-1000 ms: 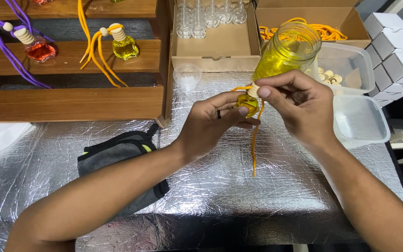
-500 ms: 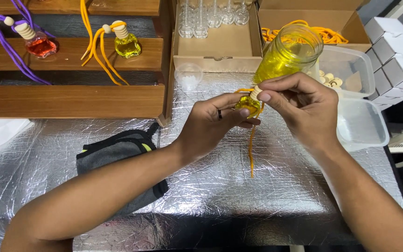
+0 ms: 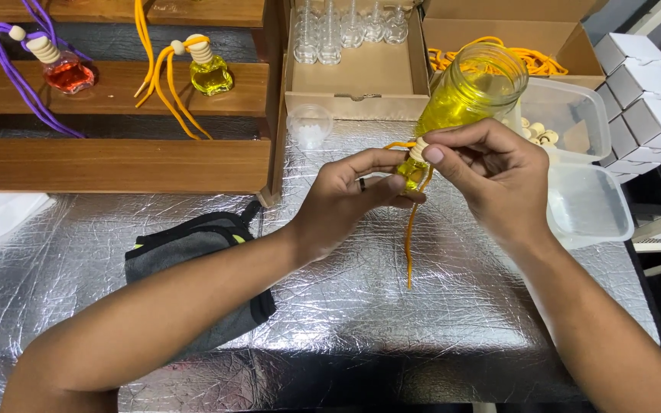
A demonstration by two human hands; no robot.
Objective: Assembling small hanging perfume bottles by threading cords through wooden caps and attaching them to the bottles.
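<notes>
My left hand (image 3: 346,195) holds a small glass bottle of yellow liquid (image 3: 411,170) over the foil-covered table (image 3: 392,321). My right hand (image 3: 499,180) pinches the bottle's wooden cap (image 3: 419,149) with thumb and forefinger. An orange cord (image 3: 409,245) hangs down from the cap toward the table. A large glass jar of yellow liquid (image 3: 468,92) stands just behind my hands.
A wooden shelf (image 3: 116,88) at left holds a red bottle with purple cord (image 3: 59,69) and a yellow bottle with orange cord (image 3: 206,70). A cardboard box of empty bottles (image 3: 353,69), plastic tubs (image 3: 587,203), white boxes (image 3: 644,99) and a dark cloth (image 3: 193,252) surround the work spot.
Both hands stay on the small bottle with only slight finger shifts at the cap. The cord still hangs down.
</notes>
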